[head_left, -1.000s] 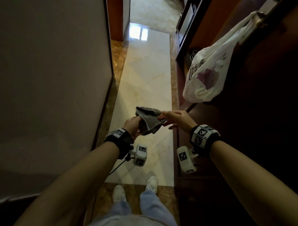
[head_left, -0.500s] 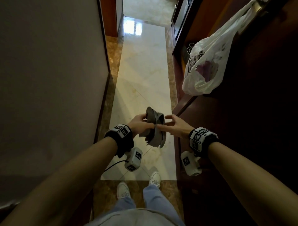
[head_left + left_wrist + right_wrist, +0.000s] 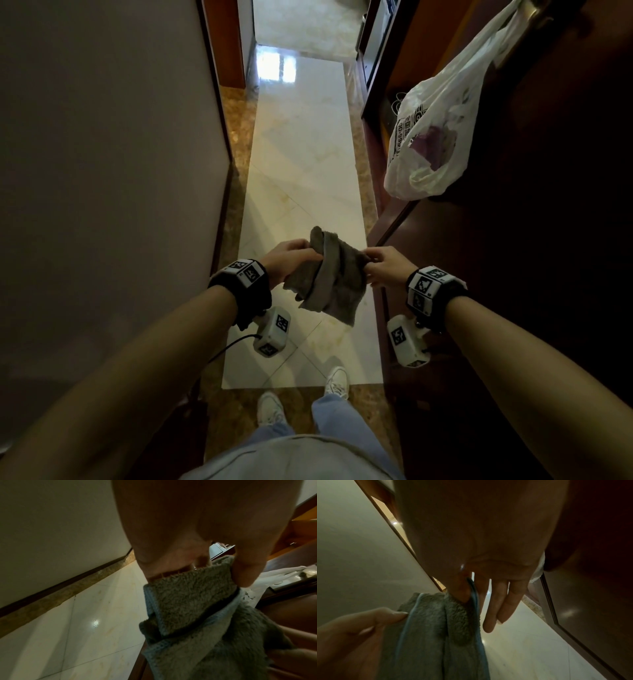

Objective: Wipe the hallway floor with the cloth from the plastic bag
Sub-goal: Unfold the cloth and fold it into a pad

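- Pale marble hallway floor (image 3: 301, 178) runs away between a plain wall (image 3: 102, 171) on the left and dark wooden cabinetry (image 3: 548, 240) on the right, with a brown stone border along both edges.
- Left hand (image 3: 291, 258) grips the left upper edge of the grey cloth (image 3: 330, 284); in the left wrist view the thumb (image 3: 247, 566) and curled fingers clamp a folded terry layer of the cloth (image 3: 188, 601).
- Right hand (image 3: 385, 267) pinches the right upper corner; in the right wrist view the thumb and forefinger nip the cloth (image 3: 436, 635) at its edge while the other fingers (image 3: 503, 604) hang straight beside it.
- Held between the two hands, the cloth hangs in loose folds in the air above the near part of the floor, not touching it.
- A white plastic bag (image 3: 435, 130) hangs from a handle on the cabinetry, far and to the right of the hands, well apart from the cloth; something dark purple shows through its side.
- Nearest the camera, the person's white shoes (image 3: 337, 380) stand at the near end of the floor.
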